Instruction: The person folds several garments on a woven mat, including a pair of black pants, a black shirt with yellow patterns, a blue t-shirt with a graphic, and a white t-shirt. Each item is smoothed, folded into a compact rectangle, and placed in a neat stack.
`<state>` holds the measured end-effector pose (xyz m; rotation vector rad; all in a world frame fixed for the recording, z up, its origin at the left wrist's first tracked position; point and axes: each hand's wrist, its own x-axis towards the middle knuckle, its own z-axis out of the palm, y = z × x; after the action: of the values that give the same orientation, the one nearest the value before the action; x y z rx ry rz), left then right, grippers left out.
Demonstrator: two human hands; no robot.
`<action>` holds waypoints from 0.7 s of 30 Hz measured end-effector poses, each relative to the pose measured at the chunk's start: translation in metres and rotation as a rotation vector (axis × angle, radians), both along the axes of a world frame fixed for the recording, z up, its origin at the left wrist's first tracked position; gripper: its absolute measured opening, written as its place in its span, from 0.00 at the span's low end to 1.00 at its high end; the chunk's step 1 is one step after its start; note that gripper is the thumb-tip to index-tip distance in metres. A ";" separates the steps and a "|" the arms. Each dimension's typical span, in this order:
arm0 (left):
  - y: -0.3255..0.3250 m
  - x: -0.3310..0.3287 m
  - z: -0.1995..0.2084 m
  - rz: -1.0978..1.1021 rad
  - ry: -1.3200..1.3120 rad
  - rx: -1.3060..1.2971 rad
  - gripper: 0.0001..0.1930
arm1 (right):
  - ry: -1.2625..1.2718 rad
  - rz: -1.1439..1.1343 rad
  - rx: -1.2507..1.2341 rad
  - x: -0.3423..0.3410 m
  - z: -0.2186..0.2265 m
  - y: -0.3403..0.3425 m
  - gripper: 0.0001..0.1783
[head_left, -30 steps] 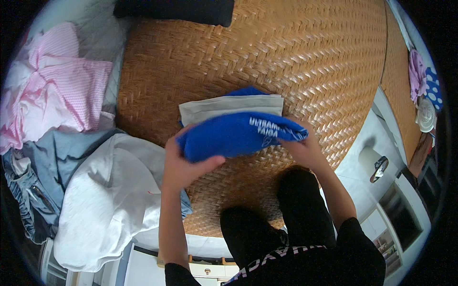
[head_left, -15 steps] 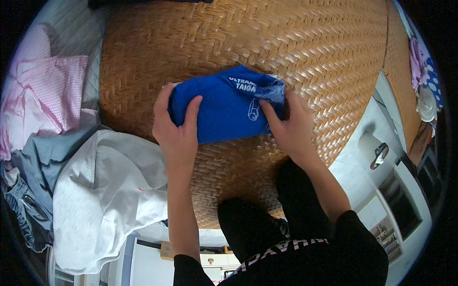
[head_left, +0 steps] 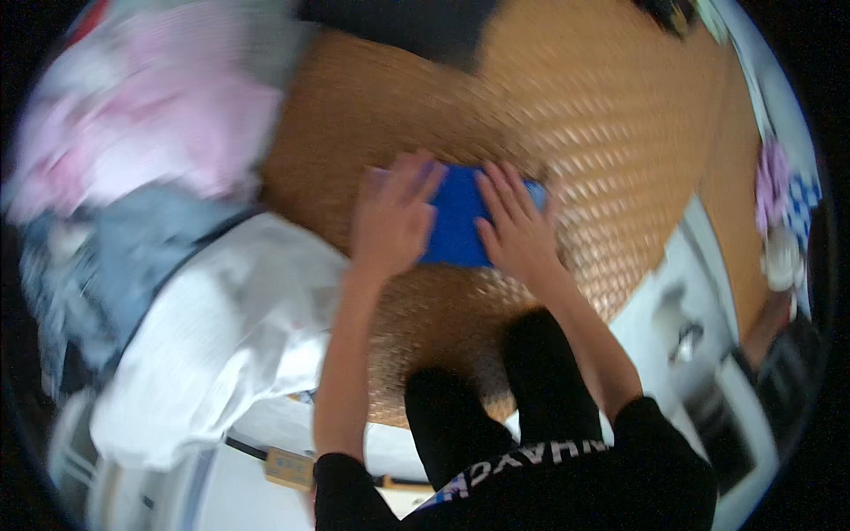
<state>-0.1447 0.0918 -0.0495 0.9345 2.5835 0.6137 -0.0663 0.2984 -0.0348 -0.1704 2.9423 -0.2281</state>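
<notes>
A folded blue cloth garment [head_left: 458, 217] lies flat on the woven mat [head_left: 611, 115] in front of me. My left hand [head_left: 396, 212] rests palm down over its left end, fingers stretched out. Over its right end my right hand [head_left: 518, 217] lies flat with the fingers spread. Both hands cover much of the cloth, so its ends are mostly hidden. The picture is smeared by motion, and no print on the cloth can be made out.
To the left are heaped clothes: a pink garment [head_left: 168, 115], a blue-grey one [head_left: 159, 230] and a white one [head_left: 239, 327]. A dark cloth [head_left: 407, 26] lies at the far edge. Purple cloth [head_left: 773, 181] and a pale round object [head_left: 783, 258] sit at the far right.
My hands have let go of the blue garment's ends and now lie flat on top. Its printed part no longer shows. The view has shifted, bringing the dark cloth further in.
</notes>
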 end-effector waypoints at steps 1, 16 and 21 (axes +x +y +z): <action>-0.002 0.000 0.006 0.070 -0.109 0.007 0.27 | 0.026 0.012 -0.163 -0.001 0.012 -0.014 0.36; -0.322 0.213 0.266 1.865 0.424 0.503 0.41 | -0.188 -0.041 -0.159 0.064 0.104 0.073 0.39; -0.394 0.142 0.341 1.547 0.060 -0.009 0.18 | -0.682 0.256 -0.468 0.092 0.239 -0.049 0.28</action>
<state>-0.0027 -0.3024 0.2913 -1.2822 2.8756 0.8306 0.0253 0.2495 0.2038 -0.4303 2.1282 -0.7608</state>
